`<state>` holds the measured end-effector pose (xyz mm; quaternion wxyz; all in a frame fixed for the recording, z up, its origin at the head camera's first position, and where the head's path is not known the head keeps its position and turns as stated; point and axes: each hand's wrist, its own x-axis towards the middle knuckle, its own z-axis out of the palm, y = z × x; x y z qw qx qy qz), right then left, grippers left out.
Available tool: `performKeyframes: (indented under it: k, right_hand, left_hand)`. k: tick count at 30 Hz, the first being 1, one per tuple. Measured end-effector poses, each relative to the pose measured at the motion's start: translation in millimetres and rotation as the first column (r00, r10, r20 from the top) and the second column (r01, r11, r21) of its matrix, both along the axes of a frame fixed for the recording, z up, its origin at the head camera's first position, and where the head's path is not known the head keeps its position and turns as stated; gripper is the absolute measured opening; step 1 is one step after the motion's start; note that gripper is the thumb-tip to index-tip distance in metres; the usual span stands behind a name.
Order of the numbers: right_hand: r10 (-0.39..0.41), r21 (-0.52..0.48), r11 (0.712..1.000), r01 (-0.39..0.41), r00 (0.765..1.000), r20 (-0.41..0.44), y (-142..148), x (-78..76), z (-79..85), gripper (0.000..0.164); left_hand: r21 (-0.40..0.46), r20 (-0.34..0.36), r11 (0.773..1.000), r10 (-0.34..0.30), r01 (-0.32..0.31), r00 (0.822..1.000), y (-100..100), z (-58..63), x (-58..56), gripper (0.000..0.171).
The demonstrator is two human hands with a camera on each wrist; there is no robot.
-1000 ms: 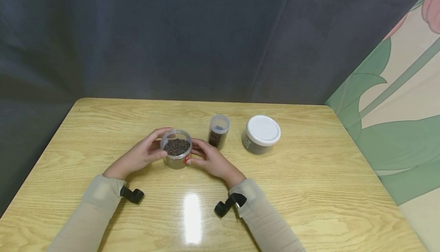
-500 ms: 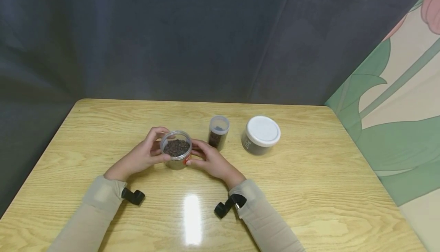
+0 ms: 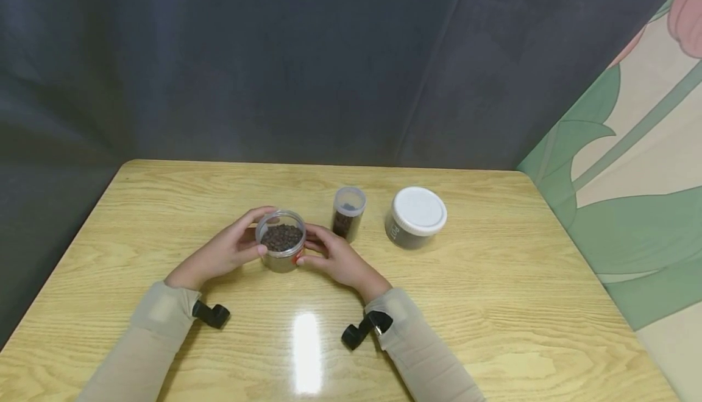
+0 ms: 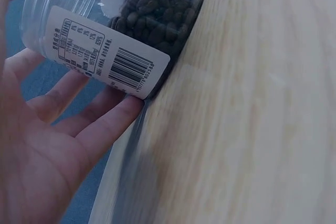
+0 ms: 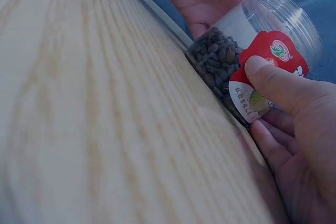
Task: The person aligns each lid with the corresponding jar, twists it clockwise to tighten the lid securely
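Note:
A clear plastic jar (image 3: 282,240), part filled with dark brown beans or seeds, stands upright on the wooden table with no lid on its rim. My left hand (image 3: 230,246) holds it from the left, thumb near the front of the rim and fingers around the back. From the other side my right hand (image 3: 340,259) grips it. In the right wrist view, the right thumb (image 5: 262,72) presses the red label (image 5: 270,51) and the other fingers go beneath it. The left wrist view shows left fingers (image 4: 107,129) touching the jar's side below a white barcode label (image 4: 107,53).
A slim clear container (image 3: 348,213) with dark contents stands just behind my right hand. Right of it is a wider tub (image 3: 418,216) with a white screw lid. The wooden table (image 3: 493,280) ends at a dark curtain (image 3: 307,67) behind, and a flowered wall hanging (image 3: 647,207) borders the right.
My left thumb and fingers have shifted slightly on the jar's rim. The jar and my right hand stay in place, while the head view has tilted a little.

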<state>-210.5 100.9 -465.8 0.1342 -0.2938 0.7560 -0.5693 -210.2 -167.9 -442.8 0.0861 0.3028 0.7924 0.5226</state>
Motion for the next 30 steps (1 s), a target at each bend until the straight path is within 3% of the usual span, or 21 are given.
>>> performKeyframes:
  k: [11,20,30]
  right_hand:
    - [0.003,-0.012,1.0,-0.003,1.0,-0.001,-0.8,0.5,-0.1,0.066]
    - [0.004,-0.012,1.0,-0.004,1.0,-0.001,-0.4,-0.3,-0.6,0.066]
    - [0.007,0.002,1.0,-0.007,1.0,-0.009,0.1,-0.6,-1.3,0.066]
  left_hand:
    - [0.036,0.083,0.999,0.013,-0.016,0.996,2.5,0.5,1.9,0.075]
    - [0.008,0.064,1.0,0.013,-0.014,0.998,0.8,0.6,0.9,0.066]
    - [0.015,0.04,1.0,-0.027,0.027,0.999,-1.1,0.4,-0.4,0.07]
